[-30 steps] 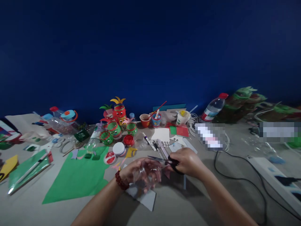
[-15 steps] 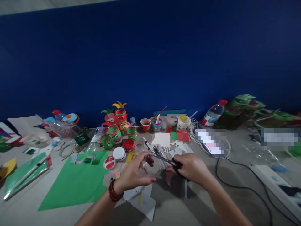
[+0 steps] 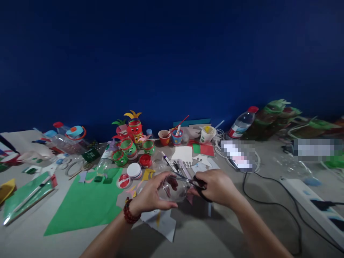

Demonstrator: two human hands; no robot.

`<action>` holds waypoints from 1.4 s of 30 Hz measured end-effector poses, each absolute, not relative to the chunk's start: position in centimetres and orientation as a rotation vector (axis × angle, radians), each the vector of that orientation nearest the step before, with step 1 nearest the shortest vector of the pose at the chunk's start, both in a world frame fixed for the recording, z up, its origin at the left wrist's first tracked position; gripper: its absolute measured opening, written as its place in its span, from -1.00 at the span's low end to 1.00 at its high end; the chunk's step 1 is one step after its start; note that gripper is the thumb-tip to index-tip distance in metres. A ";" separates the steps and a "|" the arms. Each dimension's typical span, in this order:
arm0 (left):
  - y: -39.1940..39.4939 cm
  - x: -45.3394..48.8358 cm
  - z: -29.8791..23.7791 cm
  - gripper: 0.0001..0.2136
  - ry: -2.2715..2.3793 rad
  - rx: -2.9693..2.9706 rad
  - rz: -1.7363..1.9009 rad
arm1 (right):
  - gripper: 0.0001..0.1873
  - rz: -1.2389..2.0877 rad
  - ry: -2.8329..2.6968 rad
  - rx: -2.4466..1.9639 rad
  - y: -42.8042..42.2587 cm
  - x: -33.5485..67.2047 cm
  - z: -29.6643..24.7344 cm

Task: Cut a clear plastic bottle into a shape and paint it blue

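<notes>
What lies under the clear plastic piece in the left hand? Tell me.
Below the clear plastic piece, which the left hand holds, white paper scraps lie on the grey table. The right hand holds scissors at its rim. Hands and piece hide the spot directly beneath.

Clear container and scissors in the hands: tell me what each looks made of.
Clear container, held by the left hand: probably thin glossy plastic, since that hand shows through it. Scissors in the right hand: blades look like shiny grey metal; the black handle seems matte plastic.
</notes>
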State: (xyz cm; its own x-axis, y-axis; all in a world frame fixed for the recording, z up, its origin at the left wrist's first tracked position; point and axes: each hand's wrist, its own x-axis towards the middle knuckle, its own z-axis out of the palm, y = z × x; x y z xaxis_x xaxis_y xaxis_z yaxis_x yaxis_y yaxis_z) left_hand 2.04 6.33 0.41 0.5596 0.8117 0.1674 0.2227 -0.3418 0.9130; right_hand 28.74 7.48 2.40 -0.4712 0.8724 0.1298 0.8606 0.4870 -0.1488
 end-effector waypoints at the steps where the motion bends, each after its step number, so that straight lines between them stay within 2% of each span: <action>1: 6.4 2.0 0.4 -0.28 0.810 1.822 0.789 | -0.60 0.088 -2.533 -1.484 7.5 28.8 2.3; 9: 6.5 2.0 -0.1 -0.30 0.674 1.613 0.786 | -0.53 0.077 -2.533 -1.411 7.8 29.2 1.5; 16: 6.8 1.9 0.2 -0.33 0.592 1.456 0.806 | -0.59 0.026 -2.549 -1.527 8.8 30.0 0.7; 26: 7.1 1.5 0.3 -0.33 0.665 1.405 0.779 | -0.54 0.419 -2.522 -1.569 8.1 29.1 2.7; 32: 6.6 1.6 0.3 -0.43 0.718 1.379 0.781 | -0.55 0.461 -2.520 -1.651 8.5 28.7 2.4; 42: 6.2 1.6 1.2 -0.44 0.975 1.648 0.769 | -0.64 0.553 -2.518 -1.572 8.4 28.6 2.2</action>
State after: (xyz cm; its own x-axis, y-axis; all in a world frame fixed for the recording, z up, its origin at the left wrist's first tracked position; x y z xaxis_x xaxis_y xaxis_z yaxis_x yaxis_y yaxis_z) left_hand 1.59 6.21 1.24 0.4666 0.8842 0.0222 0.2271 -0.1440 0.9632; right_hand 28.62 8.43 2.22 -0.4528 0.8872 -0.0887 0.8426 0.3933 -0.3678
